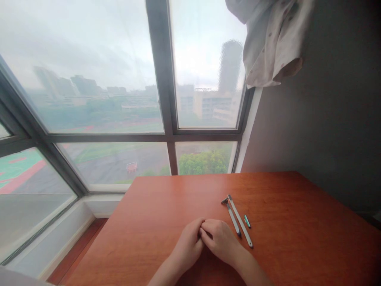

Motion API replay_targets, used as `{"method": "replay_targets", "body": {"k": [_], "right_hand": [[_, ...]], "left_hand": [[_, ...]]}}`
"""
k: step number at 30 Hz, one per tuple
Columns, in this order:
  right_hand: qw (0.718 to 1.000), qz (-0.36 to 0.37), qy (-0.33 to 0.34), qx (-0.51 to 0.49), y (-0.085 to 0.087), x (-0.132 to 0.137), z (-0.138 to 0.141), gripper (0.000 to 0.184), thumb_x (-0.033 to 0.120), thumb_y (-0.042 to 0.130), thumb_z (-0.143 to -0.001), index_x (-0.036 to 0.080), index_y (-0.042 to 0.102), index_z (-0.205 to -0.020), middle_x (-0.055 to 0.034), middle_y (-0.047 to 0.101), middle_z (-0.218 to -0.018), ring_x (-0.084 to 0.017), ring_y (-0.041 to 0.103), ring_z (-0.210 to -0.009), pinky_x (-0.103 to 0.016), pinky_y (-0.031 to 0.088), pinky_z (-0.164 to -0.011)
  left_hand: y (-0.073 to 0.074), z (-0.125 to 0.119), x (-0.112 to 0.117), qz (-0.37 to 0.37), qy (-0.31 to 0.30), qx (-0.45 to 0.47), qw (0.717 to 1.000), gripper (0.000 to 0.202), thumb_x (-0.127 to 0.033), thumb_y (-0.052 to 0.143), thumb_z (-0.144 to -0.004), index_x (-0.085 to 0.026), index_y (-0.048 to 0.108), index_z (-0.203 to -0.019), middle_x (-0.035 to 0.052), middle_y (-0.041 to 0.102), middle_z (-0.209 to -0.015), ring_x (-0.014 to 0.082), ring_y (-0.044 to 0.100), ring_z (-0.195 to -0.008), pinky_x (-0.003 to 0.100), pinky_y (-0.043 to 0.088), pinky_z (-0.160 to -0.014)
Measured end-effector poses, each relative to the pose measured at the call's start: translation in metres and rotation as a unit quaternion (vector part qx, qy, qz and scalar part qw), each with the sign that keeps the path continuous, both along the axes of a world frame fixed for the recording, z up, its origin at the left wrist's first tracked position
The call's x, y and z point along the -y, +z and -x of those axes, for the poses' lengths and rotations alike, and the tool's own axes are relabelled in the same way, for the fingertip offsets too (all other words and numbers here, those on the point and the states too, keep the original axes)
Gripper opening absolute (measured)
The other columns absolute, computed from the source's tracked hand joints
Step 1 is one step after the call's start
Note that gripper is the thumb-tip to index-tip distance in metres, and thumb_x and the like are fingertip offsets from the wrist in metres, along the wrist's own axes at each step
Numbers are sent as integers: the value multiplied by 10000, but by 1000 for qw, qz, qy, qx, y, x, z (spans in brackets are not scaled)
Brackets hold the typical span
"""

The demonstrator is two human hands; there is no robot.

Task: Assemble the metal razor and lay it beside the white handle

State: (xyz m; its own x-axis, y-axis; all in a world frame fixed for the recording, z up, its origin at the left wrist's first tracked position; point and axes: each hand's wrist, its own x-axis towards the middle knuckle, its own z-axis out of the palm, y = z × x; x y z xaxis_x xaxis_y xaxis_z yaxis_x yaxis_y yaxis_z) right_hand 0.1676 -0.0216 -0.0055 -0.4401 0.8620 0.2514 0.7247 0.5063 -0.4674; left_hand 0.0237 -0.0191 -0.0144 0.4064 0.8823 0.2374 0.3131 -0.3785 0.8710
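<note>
My left hand (191,240) and my right hand (219,238) rest together low over the table, their curled fingertips touching. Both are closed, and no object shows in either, though the palms face away from view. Just right of my right hand lies a razor (233,217) with a grey handle, its head pointing away from me. Alongside it is a long, thin, pale stick (240,222) like a toothbrush handle, with a small hole at the near end. Farther right lies a short green-and-white cylinder (247,221), too small to name surely.
The reddish-brown wooden table (143,222) reaches toward large windows with a dark frame (169,137). A dark grey wall (321,131) runs along the right side. At the upper right hangs a pale buttoned garment (272,43). Left of the table is a white sill (70,226).
</note>
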Motion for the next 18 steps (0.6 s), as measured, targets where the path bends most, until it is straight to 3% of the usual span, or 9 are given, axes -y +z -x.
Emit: {"method": "replay_targets", "body": {"k": [18], "right_hand": [[1000, 12, -4, 2, 3, 1, 1, 226, 184, 448, -908, 181, 623, -766, -34, 682, -802, -149, 597, -728, -240, 322, -626]], "left_hand": [[4, 0, 0, -1, 10, -4, 1000, 305, -24, 444, -677, -168, 592, -902, 75, 678, -908, 215, 607, -830, 302, 463, -768]]}}
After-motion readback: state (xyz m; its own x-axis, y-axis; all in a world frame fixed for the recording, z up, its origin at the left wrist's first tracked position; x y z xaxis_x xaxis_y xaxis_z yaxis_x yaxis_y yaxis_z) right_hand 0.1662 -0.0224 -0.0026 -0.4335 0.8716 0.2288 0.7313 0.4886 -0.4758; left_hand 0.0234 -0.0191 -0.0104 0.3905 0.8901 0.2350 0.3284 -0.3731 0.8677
